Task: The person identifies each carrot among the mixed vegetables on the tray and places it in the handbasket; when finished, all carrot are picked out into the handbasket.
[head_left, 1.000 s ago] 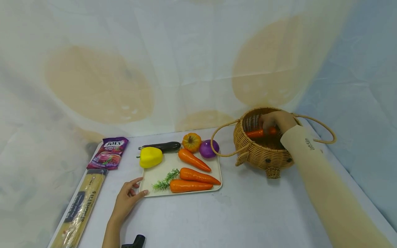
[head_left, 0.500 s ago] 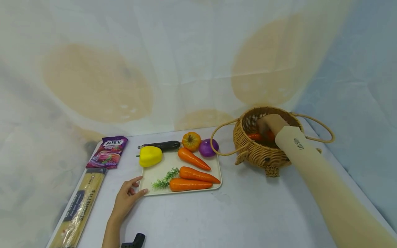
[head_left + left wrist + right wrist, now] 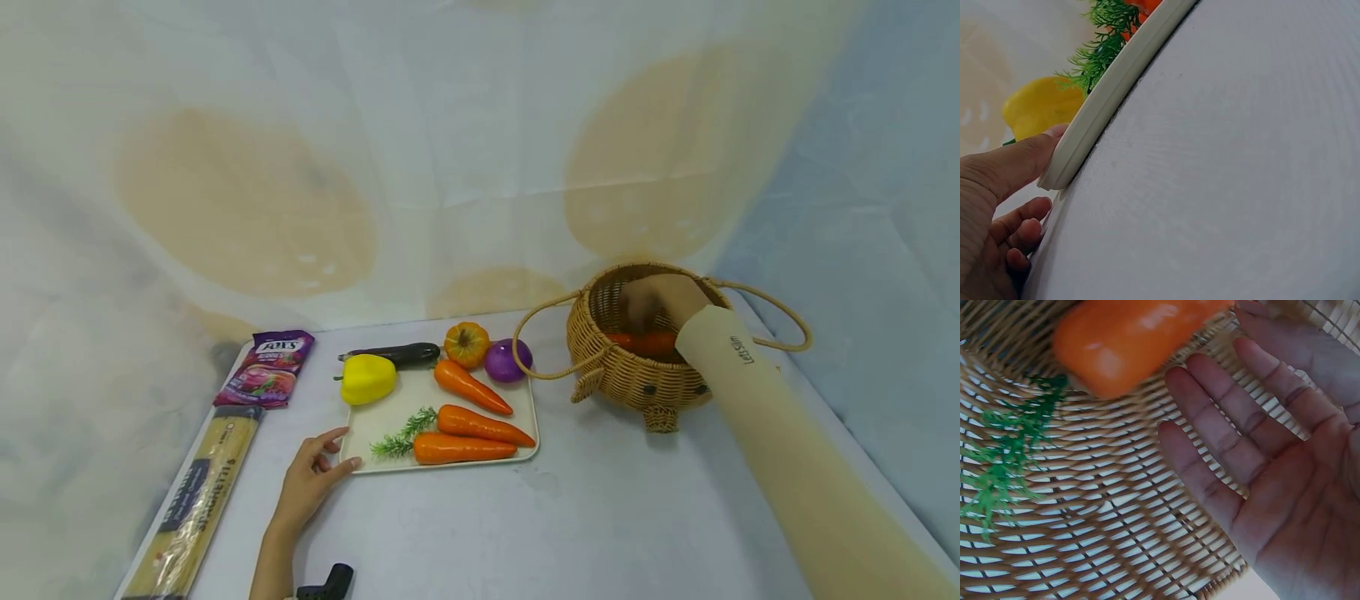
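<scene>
In the head view my right hand (image 3: 660,300) is inside the wicker basket (image 3: 615,375). The right wrist view shows its fingers extended and apart, holding nothing, beside an orange carrot (image 3: 1122,347) with green leaves (image 3: 1010,450), which lies against the weave. My left hand (image 3: 311,479) holds the near left corner of the cream tray (image 3: 360,425), its thumb on the rim and the other fingers curled beside the edge. On the tray are three carrots (image 3: 461,448), a yellow bell pepper (image 3: 367,380), an eggplant (image 3: 405,355), a small pumpkin (image 3: 467,344) and a purple onion (image 3: 507,361).
A purple Fox's candy bag (image 3: 266,367) and a spaghetti pack (image 3: 198,500) lie along the table's left edge. One basket handle (image 3: 543,375) leans out over the onion; the other handle (image 3: 783,312) sticks out right. A hanging cloth (image 3: 465,167) backs the table.
My right hand has let go of the carrot, which now lies lower in the basket, with the hand just behind it. My left hand has stayed at the tray corner.
</scene>
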A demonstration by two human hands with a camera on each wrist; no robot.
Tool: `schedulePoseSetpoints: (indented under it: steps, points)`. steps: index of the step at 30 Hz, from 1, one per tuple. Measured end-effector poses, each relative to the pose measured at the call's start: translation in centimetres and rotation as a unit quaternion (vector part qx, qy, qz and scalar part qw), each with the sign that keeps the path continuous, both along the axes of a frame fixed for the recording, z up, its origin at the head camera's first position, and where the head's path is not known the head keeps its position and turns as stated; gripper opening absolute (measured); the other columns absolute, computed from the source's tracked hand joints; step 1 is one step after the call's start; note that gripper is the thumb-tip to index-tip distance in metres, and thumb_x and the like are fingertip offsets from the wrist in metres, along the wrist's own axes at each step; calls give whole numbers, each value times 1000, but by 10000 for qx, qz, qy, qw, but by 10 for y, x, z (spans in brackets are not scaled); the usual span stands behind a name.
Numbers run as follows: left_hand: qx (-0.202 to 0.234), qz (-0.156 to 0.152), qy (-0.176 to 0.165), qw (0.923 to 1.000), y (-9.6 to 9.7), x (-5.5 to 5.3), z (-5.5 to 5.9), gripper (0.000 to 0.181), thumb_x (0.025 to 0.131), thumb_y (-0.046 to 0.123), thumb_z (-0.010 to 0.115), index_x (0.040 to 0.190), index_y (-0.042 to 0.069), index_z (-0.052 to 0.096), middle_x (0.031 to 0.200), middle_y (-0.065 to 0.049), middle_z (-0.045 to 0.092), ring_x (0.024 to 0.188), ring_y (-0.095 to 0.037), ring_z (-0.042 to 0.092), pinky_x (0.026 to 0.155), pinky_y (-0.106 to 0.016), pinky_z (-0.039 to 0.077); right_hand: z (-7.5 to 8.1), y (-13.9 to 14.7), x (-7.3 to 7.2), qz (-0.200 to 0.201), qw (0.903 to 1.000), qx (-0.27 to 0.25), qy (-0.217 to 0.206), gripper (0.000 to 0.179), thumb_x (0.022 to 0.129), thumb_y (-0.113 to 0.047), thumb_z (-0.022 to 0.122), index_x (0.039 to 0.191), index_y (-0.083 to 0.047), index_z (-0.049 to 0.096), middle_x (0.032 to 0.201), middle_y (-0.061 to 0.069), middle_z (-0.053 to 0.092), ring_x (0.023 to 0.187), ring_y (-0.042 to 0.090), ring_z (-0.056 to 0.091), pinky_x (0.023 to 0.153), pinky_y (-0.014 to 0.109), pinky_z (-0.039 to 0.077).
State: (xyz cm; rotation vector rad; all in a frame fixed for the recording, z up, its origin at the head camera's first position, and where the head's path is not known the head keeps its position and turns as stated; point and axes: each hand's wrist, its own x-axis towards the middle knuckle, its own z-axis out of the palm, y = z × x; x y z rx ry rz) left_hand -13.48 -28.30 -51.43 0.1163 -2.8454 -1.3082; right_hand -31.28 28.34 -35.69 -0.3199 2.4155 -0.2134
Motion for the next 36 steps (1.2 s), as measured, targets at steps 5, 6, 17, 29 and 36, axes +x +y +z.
schedulePoseSetpoints:
  steps: [5, 6, 17, 29, 36]
  points:
    - [11, -61, -45, 10000, -1, -3, -1, 56, 86, 36, 77, 137, 19, 59, 109, -6, 52, 84, -15, 41, 73, -25, 35, 25, -2, 5, -23, 9988, -347, 352, 25, 77, -7, 67, 102, -7, 64, 98, 6, 57, 89, 25, 49, 70, 36, 44]
    - [10, -63, -36, 10000, -2, -4, 0, 56, 86, 36, 77, 137, 19, 59, 110, -6, 52, 84, -15, 41, 73, -25, 35, 31, -3, 6, 26, 9979, -488, 416, 27, 77, -6, 65, 104, -6, 63, 101, 8, 56, 89, 25, 48, 70, 36, 44]
    - [-123, 26, 90, 9999, -8, -15, 1, 54, 88, 35, 75, 137, 17, 59, 109, -7, 52, 84, -15, 41, 73, -27, 34, 67, -22, 15, 212, 9735, -1767, 1435, 33, 89, -14, 71, 114, 4, 59, 109, 19, 61, 95, 29, 57, 79, 43, 48]
    - [-83, 43, 156, 9998, -6, -33, 4, 56, 87, 35, 76, 137, 17, 59, 109, -10, 53, 85, -18, 41, 74, -30, 33, 73, -38, 38, 250, 9467, -2316, 2226, 31, 88, -17, 75, 112, -1, 64, 101, 12, 66, 95, 26, 61, 84, 44, 49]
    - [75, 41, 152, 9998, 1, -38, 3, 55, 87, 32, 77, 136, 16, 60, 109, -9, 53, 86, -17, 41, 74, -28, 34, 74, -60, 51, 511, 9380, -2546, 2295, 20, 87, -9, 72, 106, -3, 67, 103, 13, 68, 96, 25, 62, 88, 44, 50]
